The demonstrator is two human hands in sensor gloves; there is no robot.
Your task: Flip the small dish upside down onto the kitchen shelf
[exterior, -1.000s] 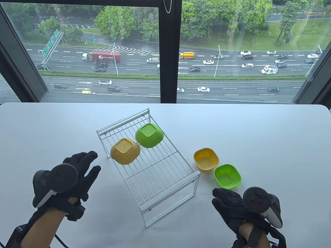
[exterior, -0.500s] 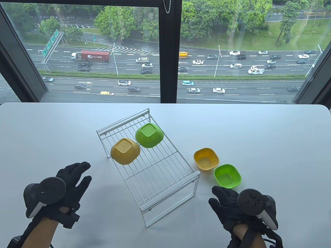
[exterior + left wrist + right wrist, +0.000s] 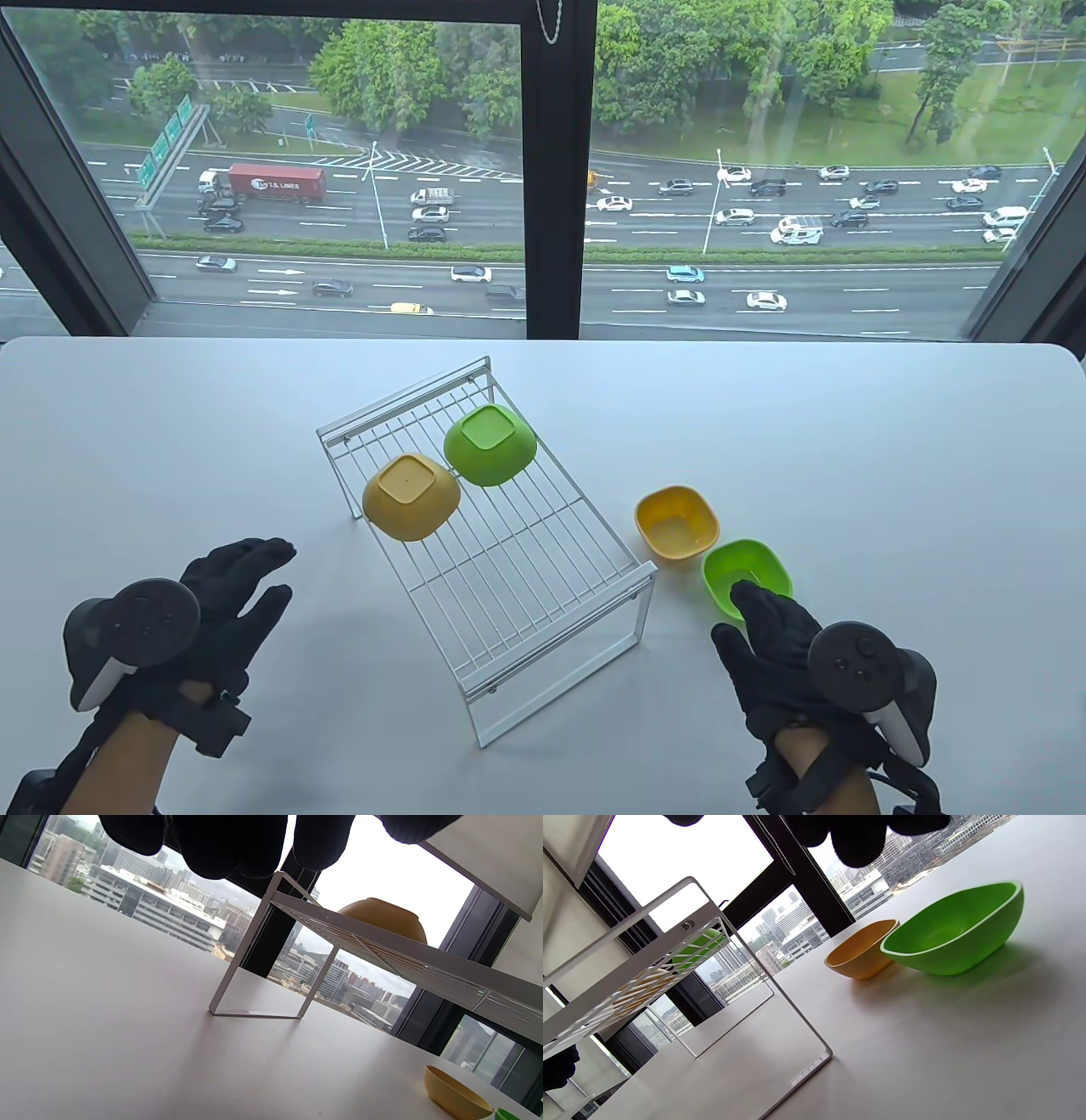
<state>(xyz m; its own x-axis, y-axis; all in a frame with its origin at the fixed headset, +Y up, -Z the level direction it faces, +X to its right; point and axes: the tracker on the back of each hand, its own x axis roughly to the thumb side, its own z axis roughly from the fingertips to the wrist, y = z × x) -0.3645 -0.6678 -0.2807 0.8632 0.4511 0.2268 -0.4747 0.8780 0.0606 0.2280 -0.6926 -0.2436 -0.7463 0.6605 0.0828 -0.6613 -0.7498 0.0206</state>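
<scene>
white counter (image 3: 891, 441) under the window: our right hand (image 3: 776, 649), grip wide and empty, hovers over the upright green dish (image 3: 747, 577) near the shelf (image 3: 509, 577)'s right end. we'd pinch the near rim, then roll it over onto the bare wires.

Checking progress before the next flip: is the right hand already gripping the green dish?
No: the right hand reaches over the green dish, fingers open, dish upright on the table.
</scene>
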